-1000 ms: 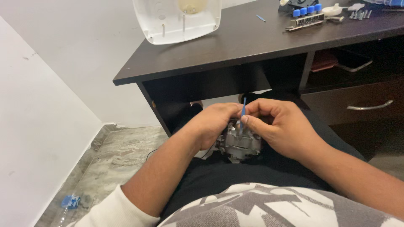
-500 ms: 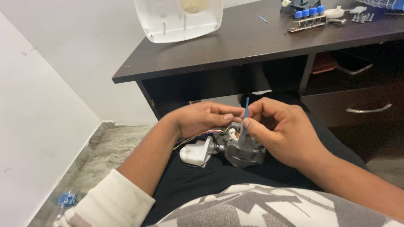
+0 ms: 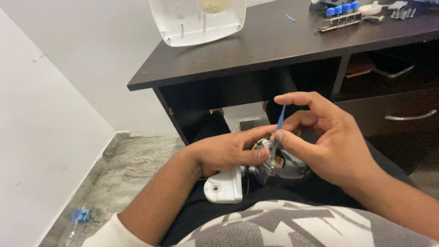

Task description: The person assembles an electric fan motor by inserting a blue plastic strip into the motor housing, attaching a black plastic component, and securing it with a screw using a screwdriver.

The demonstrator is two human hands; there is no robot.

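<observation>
From the head view, you are working a thin blue screwdriver (image 3: 280, 120) down into a small grey metal motor assembly (image 3: 281, 167) resting on your lap, below the dark counter (image 3: 256, 50). Your right hand (image 3: 329, 142) pinches the tool's slim shaft between thumb and forefinger, other fingers spread. Your left hand (image 3: 226, 151) is closed around the assembly, thumb pressed by the tool tip. By the look of it, a fastener is being turned; the tip needs to stay seated and upright. The assembly looks hard and dull, with a smooth white plastic bracket (image 3: 224, 186) attached. A glossy white plastic cover (image 3: 199, 20) lies on the counter.
</observation>
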